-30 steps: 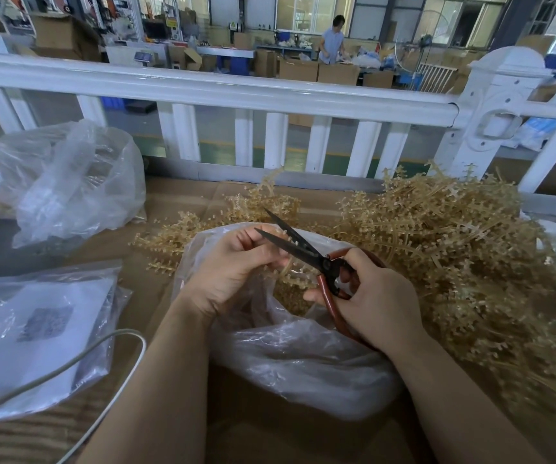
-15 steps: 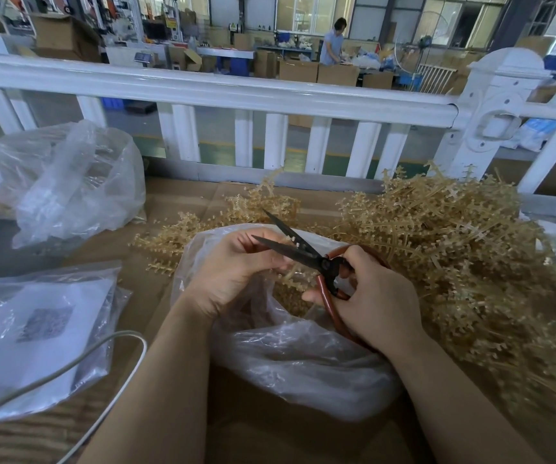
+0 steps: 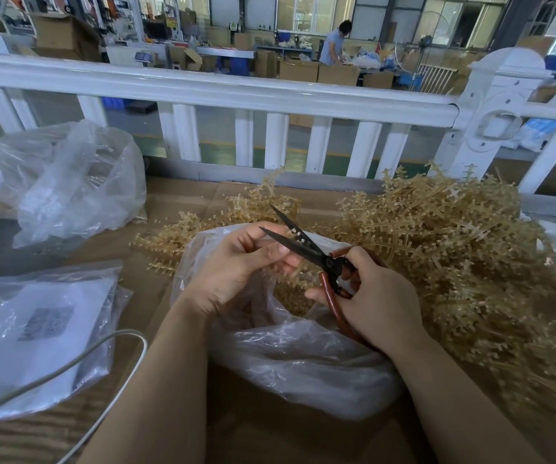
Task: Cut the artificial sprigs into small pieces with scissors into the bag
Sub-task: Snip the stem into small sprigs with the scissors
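- Sprig (image 3: 292,233): a short tan piece sits between the parted blades of the scissors (image 3: 306,251), above the open mouth of the bag (image 3: 303,360); its lower end runs down behind the left fingers.
- Left hand (image 3: 236,266): fingers curled, pinching the sprig and holding it up to the blades; the thumb lies along the lower blade.
- Right hand (image 3: 375,299): wrapped around the red-brown handles of the scissors, thumb through the upper loop, fingers around the lower one.
- Scissors: black blades point up and to the left, standing apart in a narrow V.
- Bag: clear plastic, standing open on the cardboard surface (image 3: 183,209) right under both hands, with a heap of small tan bits visible inside.
- Pile of sprigs (image 3: 454,249): a large tan tangle lies to the right of the bag and touches it; a thinner spread reaches behind the bag to the left.
- Crumpled plastic bag (image 3: 79,182): far left, well apart from the hands.
- Flat plastic packet (image 3: 38,329): near left, with a grey cable (image 3: 109,346) curving over it.
- White railing (image 3: 223,92): runs across behind the work surface.
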`<state>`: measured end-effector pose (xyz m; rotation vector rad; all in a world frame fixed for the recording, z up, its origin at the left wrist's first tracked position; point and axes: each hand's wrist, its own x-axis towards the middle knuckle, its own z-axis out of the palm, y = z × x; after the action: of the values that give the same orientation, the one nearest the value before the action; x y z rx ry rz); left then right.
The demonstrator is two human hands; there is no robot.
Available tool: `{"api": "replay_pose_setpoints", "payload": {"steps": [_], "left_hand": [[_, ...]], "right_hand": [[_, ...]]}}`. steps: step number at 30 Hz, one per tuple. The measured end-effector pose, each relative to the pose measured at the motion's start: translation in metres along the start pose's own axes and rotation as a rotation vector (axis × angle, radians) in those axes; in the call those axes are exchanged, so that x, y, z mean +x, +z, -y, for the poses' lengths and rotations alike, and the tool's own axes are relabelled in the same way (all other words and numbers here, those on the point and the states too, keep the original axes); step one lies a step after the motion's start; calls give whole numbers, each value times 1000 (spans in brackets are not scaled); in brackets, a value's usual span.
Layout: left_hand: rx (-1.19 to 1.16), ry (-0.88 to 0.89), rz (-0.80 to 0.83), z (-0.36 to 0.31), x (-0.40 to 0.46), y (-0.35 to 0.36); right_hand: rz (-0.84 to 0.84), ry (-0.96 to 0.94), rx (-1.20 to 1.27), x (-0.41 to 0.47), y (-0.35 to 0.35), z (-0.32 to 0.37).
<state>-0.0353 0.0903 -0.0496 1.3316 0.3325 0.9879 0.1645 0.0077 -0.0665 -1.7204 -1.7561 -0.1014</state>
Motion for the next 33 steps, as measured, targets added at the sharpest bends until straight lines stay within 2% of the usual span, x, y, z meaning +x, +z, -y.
{"api": "replay_pose_setpoints", "payload": {"steps": [11,28,33], "left_hand": [[138,-13,-2,1,0,-3],[146,-22,24,2,0,-4],[80,-31,5,3,1,-5]], "right_hand": [[-15,-10,8,-1,1,0],[-20,-19,47,0,-1,4],[-23,1,50,0,0,3]]}}
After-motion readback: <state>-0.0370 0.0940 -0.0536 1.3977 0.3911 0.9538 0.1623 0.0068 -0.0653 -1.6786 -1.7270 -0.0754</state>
